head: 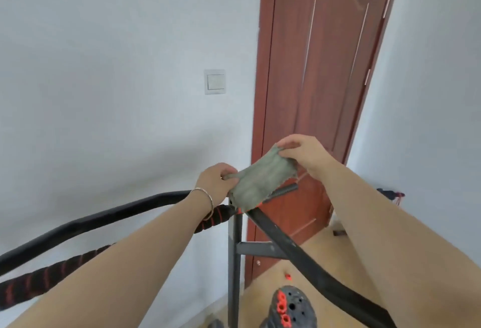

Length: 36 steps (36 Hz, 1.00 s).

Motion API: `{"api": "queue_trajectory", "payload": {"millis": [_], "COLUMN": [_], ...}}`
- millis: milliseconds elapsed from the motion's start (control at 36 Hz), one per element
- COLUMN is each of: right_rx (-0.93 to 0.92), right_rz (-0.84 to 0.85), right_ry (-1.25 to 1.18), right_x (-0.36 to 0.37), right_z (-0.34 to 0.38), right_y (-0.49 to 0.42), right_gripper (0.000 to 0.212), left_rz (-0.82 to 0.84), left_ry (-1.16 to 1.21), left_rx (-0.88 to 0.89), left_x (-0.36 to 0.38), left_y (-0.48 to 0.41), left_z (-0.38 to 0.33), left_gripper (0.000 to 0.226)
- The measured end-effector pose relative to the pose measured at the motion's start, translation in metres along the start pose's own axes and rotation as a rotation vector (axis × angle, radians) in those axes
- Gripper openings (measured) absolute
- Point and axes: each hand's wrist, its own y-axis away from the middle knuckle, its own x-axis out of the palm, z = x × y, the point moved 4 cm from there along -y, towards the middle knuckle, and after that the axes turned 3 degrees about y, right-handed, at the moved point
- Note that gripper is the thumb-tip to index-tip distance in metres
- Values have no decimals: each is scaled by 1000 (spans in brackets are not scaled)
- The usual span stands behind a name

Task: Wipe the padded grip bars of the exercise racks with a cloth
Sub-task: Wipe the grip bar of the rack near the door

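While both arms reach forward over the rack [234, 249], left hand [214, 180] pinches one end of the grey-green cloth [260, 182], fingers curled tight on it; right hand [303, 155] pinches the opposite upper corner, wrist bent down. Cloth stretched between them, just above the black-and-red padded grip bar [221, 213], lower edge draped at the bar's end. Silver bracelet [211, 204] on left wrist

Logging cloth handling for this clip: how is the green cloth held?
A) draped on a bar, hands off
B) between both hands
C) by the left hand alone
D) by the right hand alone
B: the left hand pinches one end of the cloth, the right hand the other.
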Motion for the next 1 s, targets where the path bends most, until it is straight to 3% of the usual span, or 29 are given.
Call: {"api": "queue_trajectory", "payload": {"millis": [167,333,528,639,806,1000], "right_rx": [168,394,510,540,536,491], "right_rz": [2,2,-20,10,12,63], "right_ry": [-54,-334,-530,-581,-632,-495], "right_x": [-26,-12,3,13,32,44], "right_z": [-54,-120,-181,-204,-215,-217], "right_y": [2,14,14,23,31,28], "right_gripper": [32,35,20,21,20,24], "left_rz": [-22,-17,167,318,401,393], "left_ry": [-71,-145,-405,-468,-535,-645], "left_rx": [74,147,305,295,282,385], "left_x": [43,79,126,143,155,155], "left_y": [-43,-92,-134,-143,-145,-140], "left_z": [-9,-19,-18,-4,1,-2], "left_gripper": [19,19,13,21,42,34]}}
